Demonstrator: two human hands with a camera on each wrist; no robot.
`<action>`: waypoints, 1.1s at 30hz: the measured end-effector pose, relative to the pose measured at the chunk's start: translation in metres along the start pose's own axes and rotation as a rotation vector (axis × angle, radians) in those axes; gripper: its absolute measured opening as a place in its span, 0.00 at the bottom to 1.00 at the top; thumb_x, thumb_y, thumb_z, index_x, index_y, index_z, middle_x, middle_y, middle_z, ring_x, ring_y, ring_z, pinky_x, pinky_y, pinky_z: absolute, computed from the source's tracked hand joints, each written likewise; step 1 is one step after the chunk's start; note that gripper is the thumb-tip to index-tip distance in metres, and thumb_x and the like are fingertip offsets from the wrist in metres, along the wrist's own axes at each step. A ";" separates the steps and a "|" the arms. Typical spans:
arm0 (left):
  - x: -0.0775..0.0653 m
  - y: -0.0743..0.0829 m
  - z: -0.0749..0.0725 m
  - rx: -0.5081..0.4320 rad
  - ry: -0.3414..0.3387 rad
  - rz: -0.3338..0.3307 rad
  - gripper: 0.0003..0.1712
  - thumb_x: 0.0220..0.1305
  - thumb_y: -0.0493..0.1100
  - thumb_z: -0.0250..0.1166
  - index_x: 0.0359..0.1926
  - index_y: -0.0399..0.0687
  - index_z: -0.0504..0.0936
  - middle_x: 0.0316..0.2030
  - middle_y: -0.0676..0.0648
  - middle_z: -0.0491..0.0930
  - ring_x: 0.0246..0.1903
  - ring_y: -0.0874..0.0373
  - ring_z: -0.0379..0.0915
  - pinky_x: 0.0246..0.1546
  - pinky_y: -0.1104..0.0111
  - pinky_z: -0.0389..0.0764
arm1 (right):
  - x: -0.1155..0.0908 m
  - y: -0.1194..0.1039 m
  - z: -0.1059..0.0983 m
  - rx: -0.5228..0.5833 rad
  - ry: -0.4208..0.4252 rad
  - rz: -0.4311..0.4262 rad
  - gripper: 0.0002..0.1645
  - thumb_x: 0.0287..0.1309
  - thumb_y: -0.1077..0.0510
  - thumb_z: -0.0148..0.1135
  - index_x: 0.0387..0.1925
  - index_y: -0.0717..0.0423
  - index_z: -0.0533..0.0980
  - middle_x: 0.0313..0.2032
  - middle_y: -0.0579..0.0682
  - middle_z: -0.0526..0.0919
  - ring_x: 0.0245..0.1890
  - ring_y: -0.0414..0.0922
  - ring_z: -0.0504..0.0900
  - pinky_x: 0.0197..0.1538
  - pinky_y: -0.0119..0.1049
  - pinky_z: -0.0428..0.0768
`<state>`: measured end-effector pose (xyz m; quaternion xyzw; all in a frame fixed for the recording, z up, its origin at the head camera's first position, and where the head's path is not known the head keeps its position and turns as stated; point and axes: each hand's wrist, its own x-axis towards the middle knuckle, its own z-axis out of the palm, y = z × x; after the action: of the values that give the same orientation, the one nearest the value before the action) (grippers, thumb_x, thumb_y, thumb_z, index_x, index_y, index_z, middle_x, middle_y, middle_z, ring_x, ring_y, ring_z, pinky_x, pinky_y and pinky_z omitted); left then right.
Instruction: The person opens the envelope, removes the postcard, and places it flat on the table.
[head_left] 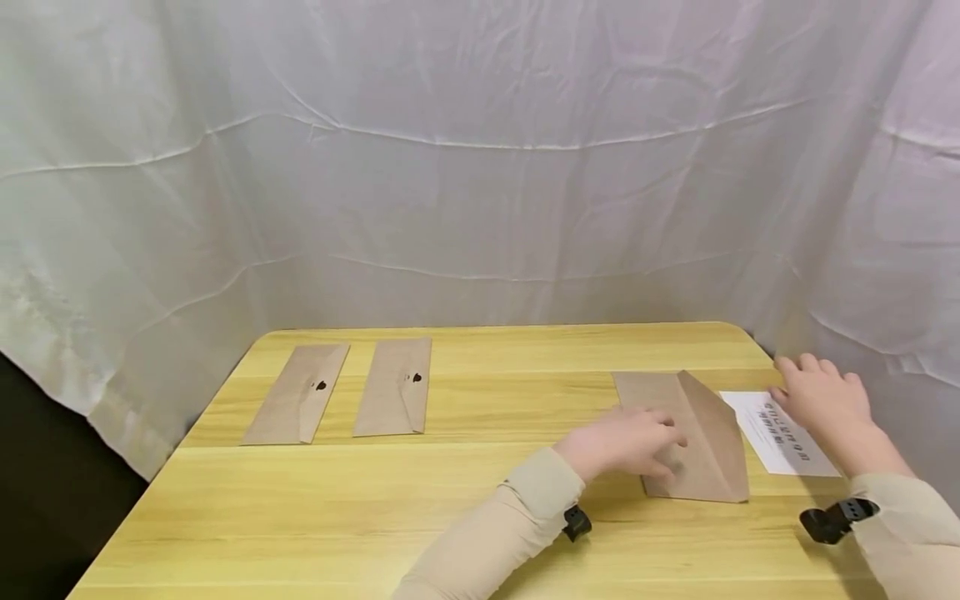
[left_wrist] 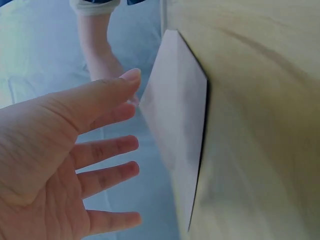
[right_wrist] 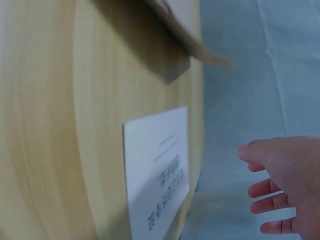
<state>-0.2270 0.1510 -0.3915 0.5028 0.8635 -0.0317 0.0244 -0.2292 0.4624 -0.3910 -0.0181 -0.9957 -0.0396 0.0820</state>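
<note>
A brown paper envelope (head_left: 675, 450) lies at the right of the table, its pointed flap (head_left: 716, 433) unfolded toward the right. Above its left part hovers my left hand (head_left: 626, 443), fingers spread and holding nothing. The left wrist view shows a gap between that hand (left_wrist: 65, 165) and the envelope (left_wrist: 175, 110). Just right of the flap lies a white card (head_left: 776, 437) with dark printed characters. Over the card's far right side is my right hand (head_left: 828, 404), its fingers loosely bent around no object. In the right wrist view this hand (right_wrist: 285, 185) stands apart from the card (right_wrist: 157, 170).
Two more brown envelopes, one farther left (head_left: 296, 396) and one beside it (head_left: 393, 387), lie closed at the back left, each with a small dark mark. The wooden table (head_left: 300, 517) ends close to a pale curtain (head_left: 495, 208) behind and at the sides.
</note>
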 end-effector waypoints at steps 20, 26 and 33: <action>-0.094 -0.048 -0.017 0.020 0.193 -0.032 0.25 0.68 0.61 0.56 0.64 0.65 0.72 0.67 0.56 0.70 0.68 0.59 0.64 0.67 0.53 0.69 | -0.022 -0.061 -0.035 0.022 0.176 -0.114 0.25 0.62 0.50 0.59 0.54 0.62 0.72 0.48 0.67 0.76 0.46 0.66 0.73 0.36 0.60 0.68; -0.128 -0.063 -0.017 0.027 0.263 -0.037 0.23 0.68 0.59 0.58 0.61 0.61 0.75 0.64 0.54 0.73 0.66 0.57 0.68 0.65 0.53 0.72 | -0.030 -0.089 -0.035 0.039 0.277 -0.175 0.22 0.57 0.51 0.64 0.50 0.57 0.74 0.46 0.62 0.78 0.45 0.63 0.76 0.34 0.58 0.69; -0.165 -0.086 -0.008 0.025 0.312 -0.085 0.24 0.68 0.56 0.59 0.62 0.58 0.75 0.62 0.52 0.75 0.64 0.55 0.70 0.64 0.54 0.72 | -0.036 -0.129 -0.032 0.062 0.269 -0.250 0.24 0.60 0.51 0.62 0.54 0.58 0.74 0.49 0.63 0.78 0.51 0.63 0.75 0.43 0.62 0.71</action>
<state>-0.2210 -0.0336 -0.3691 0.4647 0.8769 0.0349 -0.1178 -0.1940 0.3299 -0.3755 0.1137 -0.9710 -0.0210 0.2092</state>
